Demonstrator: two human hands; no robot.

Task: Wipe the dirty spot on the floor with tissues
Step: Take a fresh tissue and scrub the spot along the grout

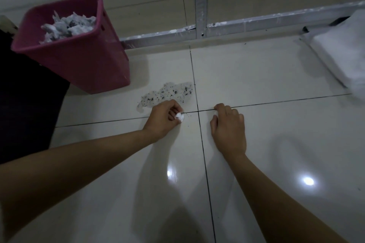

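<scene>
White tissue (180,117) is balled up and pinched in the curled fingers (173,109) of the left hand (163,117), low over the floor (266,77) at the near edge of the dirty spot (167,93). Right hand (228,127) rests knuckles-up just right of it, fingers curled on another tissue scrap (215,112).

Upper left of the frame, I've got a pink plastic bin (79,59). Behind it, a paint-flecked metal frame (227,27) crosses the glossy white tiles. At far right sits a stack of folded white cloth (343,53).
</scene>
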